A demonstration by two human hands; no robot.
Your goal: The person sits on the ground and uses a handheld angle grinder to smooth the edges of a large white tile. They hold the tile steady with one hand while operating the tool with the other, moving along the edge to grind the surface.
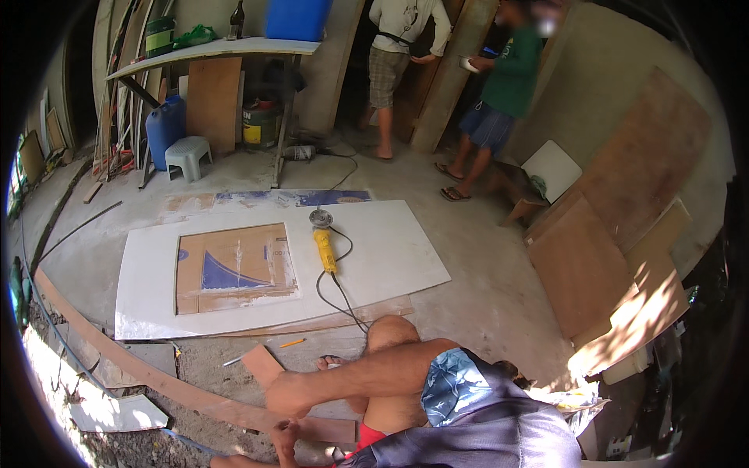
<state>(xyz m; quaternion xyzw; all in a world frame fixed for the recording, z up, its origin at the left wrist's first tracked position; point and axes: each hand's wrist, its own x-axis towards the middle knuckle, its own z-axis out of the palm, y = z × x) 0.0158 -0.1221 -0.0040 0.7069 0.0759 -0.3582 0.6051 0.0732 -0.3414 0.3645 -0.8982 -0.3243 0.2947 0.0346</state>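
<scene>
I sit on the concrete floor with my bare knee point(390, 331) raised. My right arm reaches across it, and my right hand point(289, 394) lies curled on a long brown wooden strip point(179, 390) that curves along the floor. My left hand point(282, 438) comes up from the lower edge just below it, fingers against the same strip; its grip is hidden. A small brown board offcut point(261, 363) lies just beyond my hands. An orange pencil point(292, 342) lies on the floor past it.
A yellow angle grinder point(324, 249) with a black cord rests on a large white board point(390, 257), beside a cardboard sheet point(234, 269). Two people point(499, 86) stand at the back. Plywood panels point(616, 226) lean at the right. A blue jerrycan point(164, 125) and grey stool point(188, 156) stand under a shelf.
</scene>
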